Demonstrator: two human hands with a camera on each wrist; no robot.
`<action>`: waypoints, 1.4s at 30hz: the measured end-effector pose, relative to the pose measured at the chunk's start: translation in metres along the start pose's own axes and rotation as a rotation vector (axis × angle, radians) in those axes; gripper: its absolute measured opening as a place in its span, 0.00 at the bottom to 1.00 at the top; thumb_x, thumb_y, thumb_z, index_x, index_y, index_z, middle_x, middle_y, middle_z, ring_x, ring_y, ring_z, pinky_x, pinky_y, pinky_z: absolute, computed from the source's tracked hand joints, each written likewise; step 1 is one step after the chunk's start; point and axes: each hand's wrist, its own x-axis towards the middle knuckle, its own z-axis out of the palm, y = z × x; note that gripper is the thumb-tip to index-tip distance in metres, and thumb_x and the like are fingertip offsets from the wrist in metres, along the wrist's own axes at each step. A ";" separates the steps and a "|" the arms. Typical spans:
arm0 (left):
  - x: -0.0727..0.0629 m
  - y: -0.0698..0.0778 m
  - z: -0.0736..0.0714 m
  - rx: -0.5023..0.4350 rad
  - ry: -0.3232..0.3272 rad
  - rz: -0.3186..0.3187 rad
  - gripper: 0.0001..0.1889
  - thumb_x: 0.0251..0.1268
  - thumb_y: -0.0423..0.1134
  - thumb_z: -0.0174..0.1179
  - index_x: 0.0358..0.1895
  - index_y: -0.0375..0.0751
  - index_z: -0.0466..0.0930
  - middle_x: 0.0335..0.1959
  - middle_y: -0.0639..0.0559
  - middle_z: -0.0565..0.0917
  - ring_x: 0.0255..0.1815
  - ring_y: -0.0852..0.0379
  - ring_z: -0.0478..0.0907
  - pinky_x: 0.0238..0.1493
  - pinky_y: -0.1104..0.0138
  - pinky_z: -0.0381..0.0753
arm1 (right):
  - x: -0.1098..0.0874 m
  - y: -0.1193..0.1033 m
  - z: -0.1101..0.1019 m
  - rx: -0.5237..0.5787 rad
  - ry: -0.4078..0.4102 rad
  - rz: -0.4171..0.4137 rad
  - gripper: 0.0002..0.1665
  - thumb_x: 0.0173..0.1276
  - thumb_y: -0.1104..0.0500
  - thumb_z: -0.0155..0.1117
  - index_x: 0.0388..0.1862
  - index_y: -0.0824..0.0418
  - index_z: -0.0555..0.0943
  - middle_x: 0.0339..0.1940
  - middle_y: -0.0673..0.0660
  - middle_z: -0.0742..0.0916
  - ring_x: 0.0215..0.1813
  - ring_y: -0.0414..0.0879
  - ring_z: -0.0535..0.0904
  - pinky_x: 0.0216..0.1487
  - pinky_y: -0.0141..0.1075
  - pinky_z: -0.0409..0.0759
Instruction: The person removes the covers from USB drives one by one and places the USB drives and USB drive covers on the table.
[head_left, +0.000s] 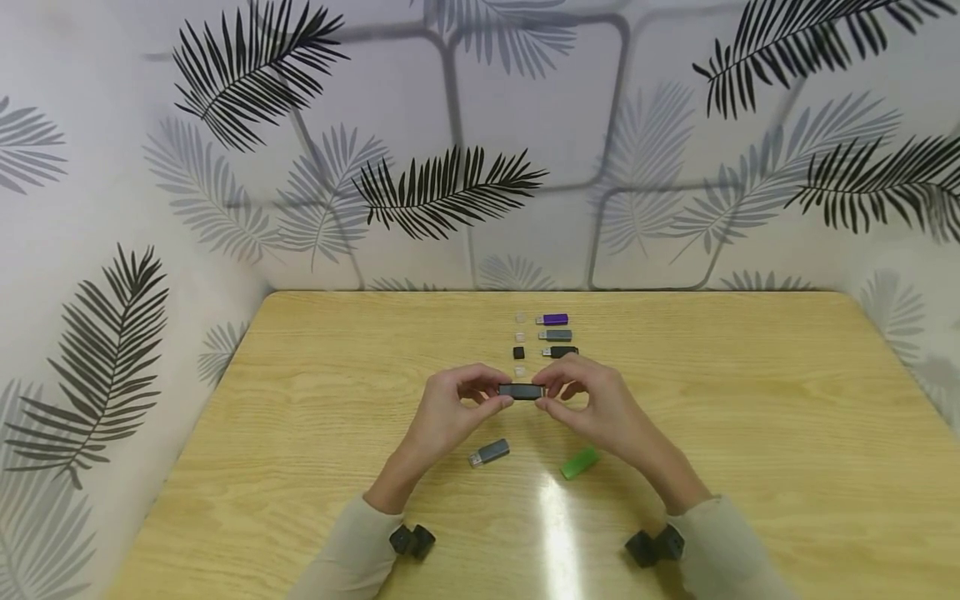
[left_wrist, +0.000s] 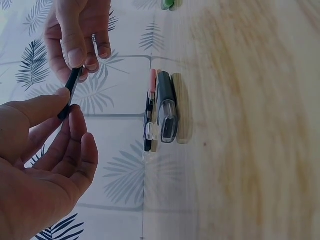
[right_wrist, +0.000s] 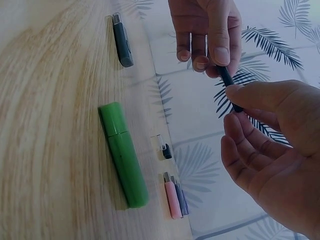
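Both hands hold a dark USB stick (head_left: 521,391) level between them above the table. My left hand (head_left: 455,407) pinches its left end between thumb and fingers. At the other end, my right hand (head_left: 592,402) pinches it the same way. The fingertips cover both ends, so I cannot tell whether a cap is on it. Below the left hand lies a grey USB stick (head_left: 491,452) with a clear cap over its plug. A green USB stick (head_left: 580,463), its cap on, lies below the right hand, seen larger in the right wrist view (right_wrist: 125,157).
Beyond the hands, uncapped sticks lie in a column: purple (head_left: 555,319), grey (head_left: 558,335), black (head_left: 559,352) and a pink stick (right_wrist: 172,200). Left of them is a column of small caps, including a black cap (head_left: 518,352). A patterned wall (head_left: 525,108) stands behind the table (head_left: 315,400).
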 end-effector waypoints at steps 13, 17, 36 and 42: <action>-0.001 0.001 0.004 -0.021 0.001 0.014 0.09 0.65 0.34 0.72 0.47 0.40 0.89 0.37 0.51 0.88 0.35 0.56 0.83 0.42 0.55 0.86 | 0.000 -0.002 0.000 -0.016 -0.016 0.001 0.14 0.64 0.66 0.76 0.47 0.57 0.86 0.42 0.47 0.87 0.41 0.42 0.83 0.41 0.44 0.87; 0.000 0.003 0.006 -0.015 -0.002 0.022 0.09 0.65 0.34 0.72 0.46 0.40 0.89 0.36 0.51 0.88 0.35 0.56 0.83 0.41 0.55 0.86 | -0.001 -0.003 -0.003 -0.032 -0.012 -0.003 0.14 0.64 0.66 0.76 0.46 0.56 0.86 0.42 0.47 0.87 0.40 0.41 0.82 0.41 0.44 0.86; 0.006 0.004 0.010 -0.016 -0.026 0.048 0.09 0.65 0.34 0.72 0.47 0.40 0.89 0.38 0.51 0.88 0.35 0.55 0.83 0.42 0.57 0.86 | -0.002 -0.003 -0.014 -0.039 -0.025 -0.037 0.13 0.62 0.66 0.77 0.44 0.57 0.86 0.41 0.48 0.87 0.41 0.42 0.83 0.41 0.49 0.86; 0.014 0.008 0.005 0.015 -0.059 0.105 0.08 0.64 0.34 0.73 0.46 0.42 0.89 0.37 0.56 0.88 0.35 0.60 0.82 0.40 0.56 0.86 | -0.002 -0.004 -0.021 -0.044 -0.013 -0.058 0.13 0.63 0.66 0.77 0.44 0.56 0.86 0.41 0.46 0.87 0.40 0.41 0.83 0.41 0.47 0.86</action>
